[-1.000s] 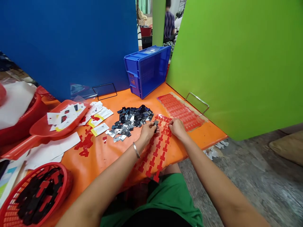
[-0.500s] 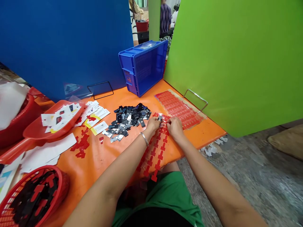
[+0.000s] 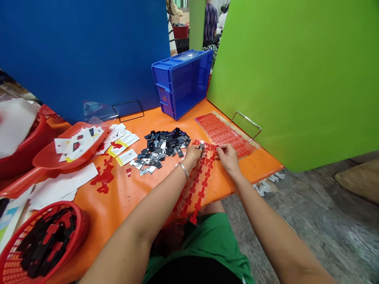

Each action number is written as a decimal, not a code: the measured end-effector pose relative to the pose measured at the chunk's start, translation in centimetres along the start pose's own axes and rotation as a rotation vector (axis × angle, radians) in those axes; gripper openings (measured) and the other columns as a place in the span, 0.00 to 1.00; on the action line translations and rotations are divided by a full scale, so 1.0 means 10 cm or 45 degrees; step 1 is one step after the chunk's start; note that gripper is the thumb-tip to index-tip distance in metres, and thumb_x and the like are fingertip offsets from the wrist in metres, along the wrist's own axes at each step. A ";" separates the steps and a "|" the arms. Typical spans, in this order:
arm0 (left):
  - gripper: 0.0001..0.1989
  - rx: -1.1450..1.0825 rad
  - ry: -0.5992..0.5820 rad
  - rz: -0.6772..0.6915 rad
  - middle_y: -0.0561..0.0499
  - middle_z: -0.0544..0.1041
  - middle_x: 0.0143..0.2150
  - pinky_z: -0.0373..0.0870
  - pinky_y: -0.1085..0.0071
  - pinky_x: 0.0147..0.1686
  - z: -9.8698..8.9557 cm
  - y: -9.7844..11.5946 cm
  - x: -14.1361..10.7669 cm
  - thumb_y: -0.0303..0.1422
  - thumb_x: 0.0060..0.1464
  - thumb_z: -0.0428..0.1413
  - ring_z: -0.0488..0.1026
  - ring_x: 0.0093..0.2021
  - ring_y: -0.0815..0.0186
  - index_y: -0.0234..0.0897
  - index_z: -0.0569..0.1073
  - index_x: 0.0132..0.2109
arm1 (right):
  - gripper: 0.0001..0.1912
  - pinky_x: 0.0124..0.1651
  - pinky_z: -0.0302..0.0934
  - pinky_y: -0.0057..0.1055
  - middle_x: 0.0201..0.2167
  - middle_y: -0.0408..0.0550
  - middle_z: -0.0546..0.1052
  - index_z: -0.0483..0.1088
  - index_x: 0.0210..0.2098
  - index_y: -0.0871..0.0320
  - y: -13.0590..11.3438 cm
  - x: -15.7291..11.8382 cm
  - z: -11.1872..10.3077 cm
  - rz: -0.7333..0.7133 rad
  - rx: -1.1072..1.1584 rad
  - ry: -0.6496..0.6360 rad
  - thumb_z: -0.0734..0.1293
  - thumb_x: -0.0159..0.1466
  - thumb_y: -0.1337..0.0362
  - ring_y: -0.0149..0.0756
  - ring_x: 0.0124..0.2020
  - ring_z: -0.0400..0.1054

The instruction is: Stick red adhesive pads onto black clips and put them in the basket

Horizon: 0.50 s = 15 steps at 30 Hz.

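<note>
My left hand (image 3: 194, 154) is closed on a small dark metal plate (image 3: 201, 146), held over the upper end of a clear sheet with rows of red T-shaped stickers (image 3: 197, 179). That sheet slopes down over the table's front edge towards my lap. To the right, my right hand (image 3: 228, 157) pinches at a red sticker (image 3: 216, 148); whether it is still stuck to the sheet is not clear. A loose pile of black and silver plates (image 3: 166, 144) lies left of my left hand.
A second red sticker sheet (image 3: 223, 134) lies behind my hands, near a wire handle (image 3: 246, 123). A blue crate (image 3: 174, 86) stands on its side at the back. Leftward are red scraps (image 3: 103, 177), white cards (image 3: 127, 157), a red scoop (image 3: 44, 157) and a red basket (image 3: 78, 228).
My right hand has shifted right, away from my left hand, with its fingertips still pinched. My left hand keeps the metal plate in nearly the same place. The view has turned slightly.
</note>
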<state>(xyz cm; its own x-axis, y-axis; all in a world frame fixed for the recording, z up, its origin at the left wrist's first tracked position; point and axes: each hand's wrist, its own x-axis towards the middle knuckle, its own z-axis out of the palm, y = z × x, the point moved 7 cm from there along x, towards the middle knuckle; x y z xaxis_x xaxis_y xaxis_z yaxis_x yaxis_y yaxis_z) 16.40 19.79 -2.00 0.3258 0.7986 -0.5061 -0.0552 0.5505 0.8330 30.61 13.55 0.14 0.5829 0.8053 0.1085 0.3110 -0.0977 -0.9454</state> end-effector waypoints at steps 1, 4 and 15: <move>0.08 -0.011 -0.006 0.007 0.50 0.71 0.25 0.72 0.72 0.32 -0.01 0.02 -0.05 0.18 0.54 0.50 0.70 0.22 0.74 0.31 0.66 0.29 | 0.13 0.27 0.60 0.29 0.25 0.43 0.68 0.62 0.30 0.57 0.00 0.00 -0.01 0.020 0.051 0.014 0.65 0.52 0.56 0.32 0.24 0.62; 0.06 -0.039 -0.044 0.021 0.47 0.73 0.27 0.73 0.69 0.31 -0.14 0.06 -0.30 0.19 0.54 0.51 0.71 0.22 0.72 0.30 0.68 0.30 | 0.15 0.27 0.59 0.28 0.24 0.41 0.68 0.62 0.28 0.58 -0.11 -0.11 -0.03 -0.021 0.121 0.056 0.69 0.48 0.56 0.30 0.24 0.61; 0.12 -0.260 -0.050 -0.157 0.44 0.78 0.32 0.75 0.72 0.33 -1.01 -0.54 -1.37 0.15 0.48 0.52 0.76 0.27 0.68 0.27 0.73 0.39 | 0.13 0.27 0.62 0.28 0.24 0.41 0.69 0.63 0.29 0.56 -0.40 -1.36 0.70 0.088 0.371 -0.469 0.69 0.51 0.58 0.31 0.25 0.65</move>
<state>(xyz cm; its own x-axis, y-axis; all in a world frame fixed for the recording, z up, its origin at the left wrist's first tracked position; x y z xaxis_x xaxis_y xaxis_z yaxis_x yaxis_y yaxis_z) 2.70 8.34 -1.82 0.3785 0.7141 -0.5889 -0.2011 0.6844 0.7008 16.19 7.03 0.27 0.2729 0.9617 -0.0241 0.0266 -0.0326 -0.9991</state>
